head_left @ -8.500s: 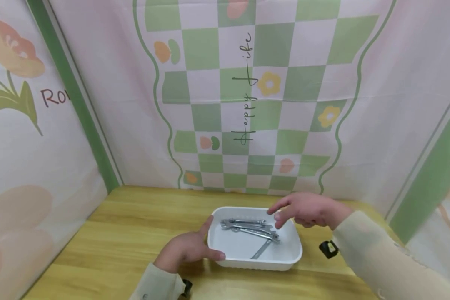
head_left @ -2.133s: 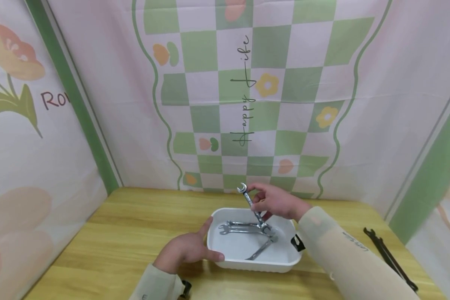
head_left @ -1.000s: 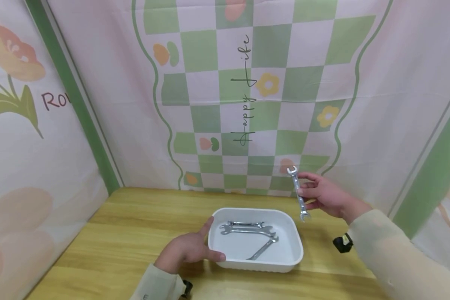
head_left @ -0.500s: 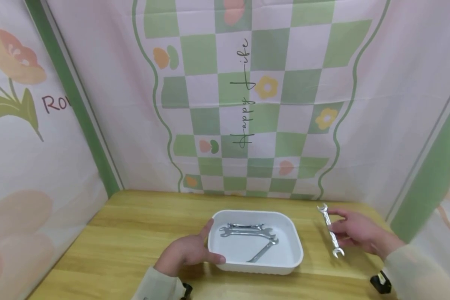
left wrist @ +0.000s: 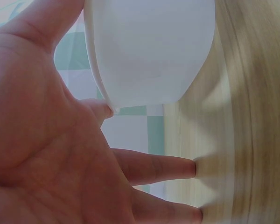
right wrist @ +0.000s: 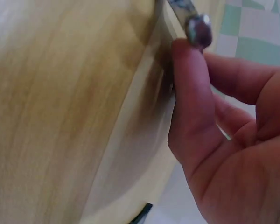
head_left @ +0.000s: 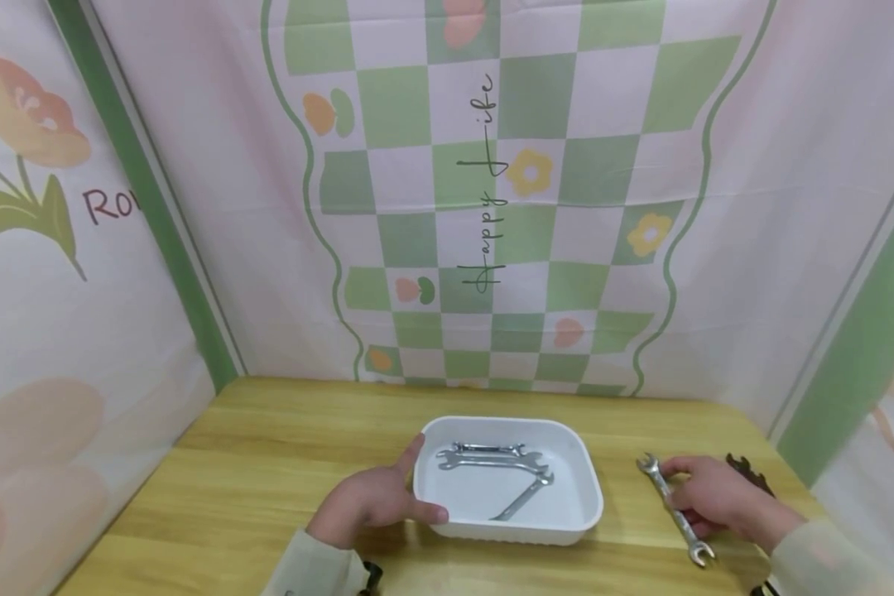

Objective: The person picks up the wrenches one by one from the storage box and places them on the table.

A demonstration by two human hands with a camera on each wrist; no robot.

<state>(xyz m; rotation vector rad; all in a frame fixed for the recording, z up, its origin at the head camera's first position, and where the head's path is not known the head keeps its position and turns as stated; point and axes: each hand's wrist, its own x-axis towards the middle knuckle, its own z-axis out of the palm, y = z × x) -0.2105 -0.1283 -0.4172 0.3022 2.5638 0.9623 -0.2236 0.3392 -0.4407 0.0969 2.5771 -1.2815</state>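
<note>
A white plastic tray [head_left: 507, 534] stands on the wooden table, with 3 silver wrenches [head_left: 492, 462] lying in it. My left hand [head_left: 372, 497] touches the tray's left side, thumb and forefinger spread along the rim; in the left wrist view two other fingers extend straight down to the tabletop. Right of the tray, my right hand [head_left: 723, 497] pinches a silver double open-end wrench [head_left: 681, 521] between thumb and fingers. That wrench is low at the table; I cannot tell whether it rests there. In the right wrist view one end [right wrist: 199, 31] of it shows beyond the thumb.
Dark wrenches [head_left: 745, 472] lie beyond my right hand, mostly hidden by it. The table [head_left: 283, 447] meets a printed cloth wall [head_left: 521, 248] at the back, with more cloth on both sides. A small dark object [right wrist: 141, 215] shows in the right wrist view.
My right hand has lifted the silver wrench out of the tray, carried it right, and lowered it to the table. Earlier, dark wrenches appeared at the right. My left hand stayed at the tray.
</note>
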